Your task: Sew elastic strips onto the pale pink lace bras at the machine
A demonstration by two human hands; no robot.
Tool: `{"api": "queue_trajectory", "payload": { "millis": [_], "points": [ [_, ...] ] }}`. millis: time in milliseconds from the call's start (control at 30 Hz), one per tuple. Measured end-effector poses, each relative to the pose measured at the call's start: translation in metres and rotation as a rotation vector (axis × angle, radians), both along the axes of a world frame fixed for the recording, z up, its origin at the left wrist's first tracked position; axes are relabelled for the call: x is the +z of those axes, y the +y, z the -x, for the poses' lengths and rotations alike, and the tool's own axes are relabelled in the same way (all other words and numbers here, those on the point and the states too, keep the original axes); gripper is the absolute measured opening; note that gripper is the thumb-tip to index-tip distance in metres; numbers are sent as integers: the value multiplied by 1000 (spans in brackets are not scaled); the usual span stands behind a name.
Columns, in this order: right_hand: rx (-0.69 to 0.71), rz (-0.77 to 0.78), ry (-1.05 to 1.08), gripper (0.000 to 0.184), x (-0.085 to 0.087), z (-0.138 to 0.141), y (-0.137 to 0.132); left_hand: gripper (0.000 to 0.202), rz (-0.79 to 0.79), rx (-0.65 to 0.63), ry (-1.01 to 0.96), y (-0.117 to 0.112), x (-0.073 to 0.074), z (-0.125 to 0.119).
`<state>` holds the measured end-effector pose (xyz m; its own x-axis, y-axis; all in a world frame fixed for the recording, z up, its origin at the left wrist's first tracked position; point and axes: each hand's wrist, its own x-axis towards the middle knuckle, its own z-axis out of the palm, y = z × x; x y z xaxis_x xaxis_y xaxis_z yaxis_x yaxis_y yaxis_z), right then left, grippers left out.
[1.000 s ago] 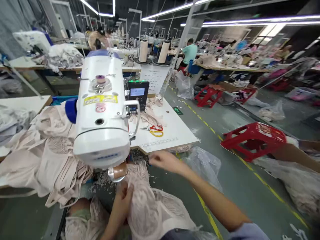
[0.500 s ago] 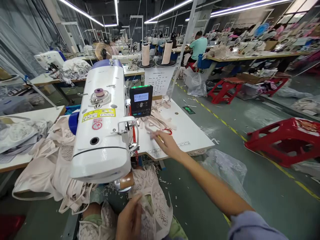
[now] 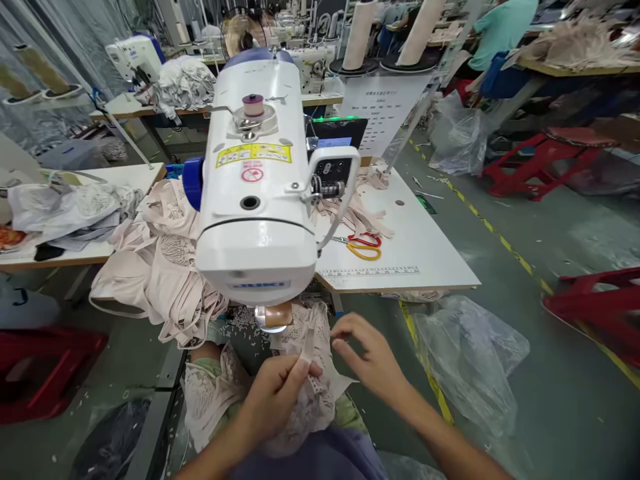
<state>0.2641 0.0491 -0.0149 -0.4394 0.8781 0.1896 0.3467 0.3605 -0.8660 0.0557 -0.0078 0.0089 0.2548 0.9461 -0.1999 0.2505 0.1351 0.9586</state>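
Low in the head view, my left hand [image 3: 280,390] pinches a pale strap [image 3: 309,345] between thumb and fingers. The strap belongs with a beige lace garment [image 3: 320,400] that lies over my lap and reaches up to the machine's lower arm. Just right of the strap, my right hand [image 3: 373,357] is held with thumb and forefinger apart and nothing visible between them. Ahead of both hands stands a white sewing machine [image 3: 255,247]. Scissors [image 3: 364,247] with red and yellow handles lie on the white tabletop [image 3: 425,243], right of the machine head.
A heap of beige garments [image 3: 170,267] hangs off the table's left side. Beige strips [image 3: 360,213] lie behind the scissors. Red stools [image 3: 600,307] and a clear plastic bag [image 3: 470,373] are on the floor at right. Two thread cones [image 3: 359,37] stand behind the control panel.
My right hand has drawn back from the tabletop by the scissors to beside the garment. My left hand has moved up, with the strap now visible in it. The view has tilted down.
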Motion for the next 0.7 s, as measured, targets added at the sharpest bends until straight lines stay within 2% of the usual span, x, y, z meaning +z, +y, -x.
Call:
{"api": "queue_trajectory", "payload": {
  "millis": [100, 133, 167, 267, 300, 367, 433, 467, 500, 567, 633, 700],
  "points": [
    [269, 336, 155, 58, -11, 10, -10, 41, -70, 6, -117, 4, 6, -6],
    [308, 448, 228, 61, -14, 15, -11, 41, -76, -4, -131, 5, 7, -9],
    [273, 554, 312, 62, -15, 20, -11, 41, -71, -9, -125, 7, 9, -12],
    [-20, 782, 530, 50, -14, 32, 0, 36, -111, -4, -35, 12, 12, -15],
    [-108, 783, 567, 46, -12, 34, 8, 31, -178, -15, -1, 14, 12, -13],
    [-215, 692, 588, 40, -3, 36, 27, 26, -409, -29, 96, 19, 9, -4],
    [-229, 596, 562, 37, 6, 36, 46, 32, -668, 41, 288, 25, 5, 10],
    [-196, 580, 528, 36, 10, 37, 54, 33, -746, 101, 415, 28, 2, 17],
    [-151, 576, 487, 35, 14, 39, 61, 33, -773, 160, 543, 30, 0, 23],
    [-60, 563, 395, 33, 18, 44, 71, 32, -713, 233, 749, 33, -3, 31],
    [-17, 501, 320, 28, 18, 50, 76, 33, -627, 249, 861, 32, -1, 34],
    [-17, 365, 246, 23, 17, 56, 79, 36, -612, 237, 909, 31, 3, 36]
  ]
}}
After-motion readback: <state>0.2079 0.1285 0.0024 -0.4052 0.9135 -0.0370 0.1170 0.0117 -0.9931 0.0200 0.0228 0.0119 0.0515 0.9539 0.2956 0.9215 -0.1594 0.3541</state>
